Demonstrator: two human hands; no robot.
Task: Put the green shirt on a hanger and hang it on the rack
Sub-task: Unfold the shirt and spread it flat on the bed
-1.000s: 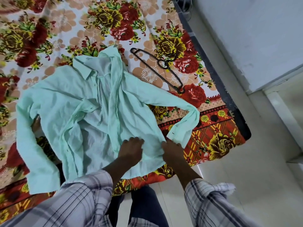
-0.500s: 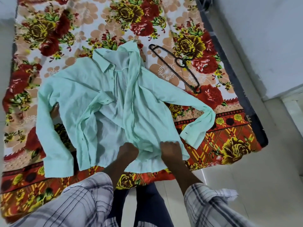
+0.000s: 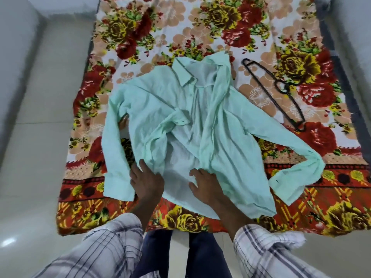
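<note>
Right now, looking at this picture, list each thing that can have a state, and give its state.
blanket: spread flat on the floor.
hanger: empty, lying flat on the blanket.
green shirt: front open, crumpled, lying on the blanket beside the hanger.
left hand: open, resting on the shirt's lower edge.
right hand: open, resting on the shirt's lower part.

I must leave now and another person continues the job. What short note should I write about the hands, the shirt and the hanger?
Left hand: open, fingers flat on the lower part of the green shirt.
Right hand: open, also flat on the shirt near the hem.
Shirt: spread on the floral blanket, front open, collar on the far side.
Hanger: lies on the blanket, right of the shirt.
Done: shirt laid out.
Left: put the hanger in, then hang it; no rack is in view.
</note>
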